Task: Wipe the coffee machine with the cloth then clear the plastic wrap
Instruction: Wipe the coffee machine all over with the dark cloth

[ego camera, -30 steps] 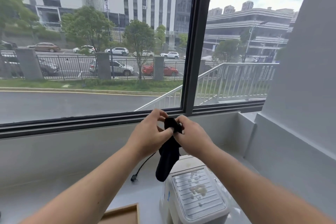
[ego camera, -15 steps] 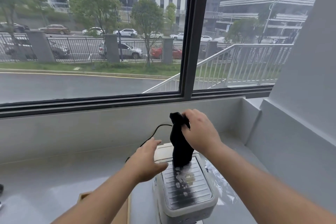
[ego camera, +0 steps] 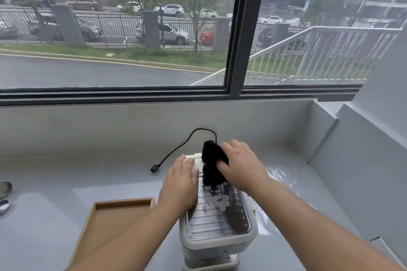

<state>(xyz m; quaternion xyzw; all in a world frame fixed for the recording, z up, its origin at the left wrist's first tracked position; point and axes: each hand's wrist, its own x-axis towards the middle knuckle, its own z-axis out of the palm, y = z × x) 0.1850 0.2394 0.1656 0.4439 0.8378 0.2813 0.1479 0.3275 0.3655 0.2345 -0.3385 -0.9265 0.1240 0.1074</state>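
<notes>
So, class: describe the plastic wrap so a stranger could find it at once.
Start at the grey counter under the window and find the white coffee machine near its front. The plastic wrap lies flat on the counter just right of it: clear, crinkled and glinting, unlike the wooden tray on the left.

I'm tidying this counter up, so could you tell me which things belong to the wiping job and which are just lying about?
Job: coffee machine, black cloth, plastic wrap.
Lying about: wooden tray, loose power cable.
</notes>
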